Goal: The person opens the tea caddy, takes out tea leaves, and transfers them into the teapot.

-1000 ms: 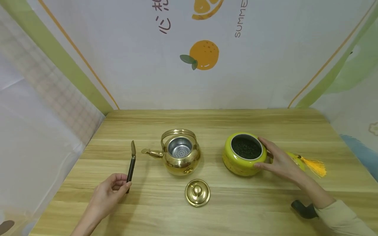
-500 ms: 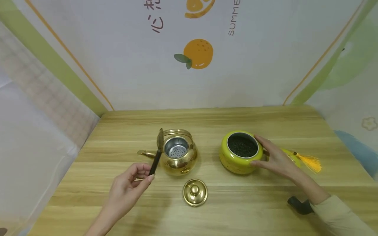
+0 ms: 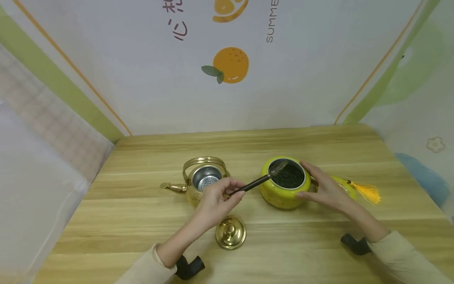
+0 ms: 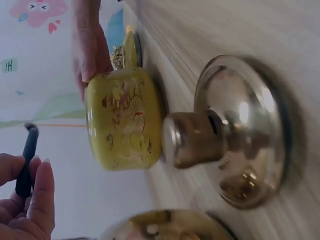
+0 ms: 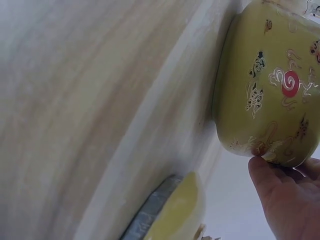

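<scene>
My left hand (image 3: 217, 200) pinches the dark handle of a small tea scoop (image 3: 256, 183). The scoop's bronze-coloured head lies over the mouth of a yellow tea jar (image 3: 280, 198), which holds dark loose leaves; whether it touches them I cannot tell. On the jar's right side, my right hand (image 3: 325, 190) holds it with thumb and fingers spread around the wall. In the right wrist view the thumb presses against the patterned jar (image 5: 270, 85). Partly behind my left hand stands a brass teapot (image 3: 192, 195), its top uncovered and a perforated strainer inside.
The brass teapot lid (image 3: 230, 233) lies in front of the teapot, knob up. Right of the jar is its yellow lid (image 3: 345, 187) with an orange tassel (image 3: 367, 192). Black wrist-camera mounts (image 3: 189, 268) sit by both cuffs. A printed cloth hangs behind the table.
My left hand has carried the scoop rightward, from left of the teapot, past it, to the jar's mouth. My right hand stays on the jar. The head view has shifted slightly.
</scene>
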### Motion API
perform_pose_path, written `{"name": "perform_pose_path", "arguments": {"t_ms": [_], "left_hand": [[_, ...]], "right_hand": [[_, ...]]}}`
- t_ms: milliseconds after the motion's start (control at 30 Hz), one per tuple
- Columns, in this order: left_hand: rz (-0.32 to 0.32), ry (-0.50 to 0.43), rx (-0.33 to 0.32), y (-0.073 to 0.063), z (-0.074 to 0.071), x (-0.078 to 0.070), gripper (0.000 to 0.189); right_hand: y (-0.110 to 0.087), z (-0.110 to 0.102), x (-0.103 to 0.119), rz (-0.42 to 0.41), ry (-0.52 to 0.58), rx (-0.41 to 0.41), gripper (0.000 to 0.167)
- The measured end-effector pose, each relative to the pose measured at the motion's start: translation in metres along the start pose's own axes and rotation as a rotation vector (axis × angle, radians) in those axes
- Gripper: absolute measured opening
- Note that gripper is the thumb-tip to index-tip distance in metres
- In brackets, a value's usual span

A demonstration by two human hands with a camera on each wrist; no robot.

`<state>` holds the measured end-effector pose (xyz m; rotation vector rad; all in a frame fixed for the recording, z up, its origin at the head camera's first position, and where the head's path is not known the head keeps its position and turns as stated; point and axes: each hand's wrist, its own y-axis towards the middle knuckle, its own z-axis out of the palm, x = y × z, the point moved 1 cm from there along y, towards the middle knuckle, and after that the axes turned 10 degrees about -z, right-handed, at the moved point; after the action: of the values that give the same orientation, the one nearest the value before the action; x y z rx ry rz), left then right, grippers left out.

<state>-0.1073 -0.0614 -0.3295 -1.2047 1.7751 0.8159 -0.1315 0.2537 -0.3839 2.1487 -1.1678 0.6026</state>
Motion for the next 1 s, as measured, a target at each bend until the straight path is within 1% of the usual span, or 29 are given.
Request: {"name": "perform_pose_path", "arguments": {"t_ms": [100, 200, 367, 567, 767, 1000], "left_hand": [[-0.023, 0.000, -0.013, 0.014, 0.009, -0.003, 0.014], [-0.026, 0.018, -0.036, 0.026, 0.015, -0.005, 0.013], [0.028, 0.064, -0.079, 0.040, 0.023, -0.007, 0.013], [0.083, 0.118, -0.106, 0.047, 0.026, -0.010, 0.012], [0.138, 0.184, -0.145, 0.054, 0.029, -0.014, 0.013], [0.203, 0.170, -0.143, 0.064, 0.037, -0.017, 0.015]], "right_hand": [[0.001, -0.001, 0.001, 0.004, 0.003, 0.005, 0.093], [0.002, -0.001, 0.002, 0.012, 0.006, 0.005, 0.093], [0.002, -0.001, 0.003, 0.017, 0.018, 0.006, 0.093], [0.003, 0.000, 0.003, 0.009, 0.036, 0.007, 0.092], [0.002, 0.000, 0.002, 0.006, 0.016, 0.002, 0.091], [-0.001, 0.000, 0.002, 0.009, 0.008, 0.001, 0.091]]}}
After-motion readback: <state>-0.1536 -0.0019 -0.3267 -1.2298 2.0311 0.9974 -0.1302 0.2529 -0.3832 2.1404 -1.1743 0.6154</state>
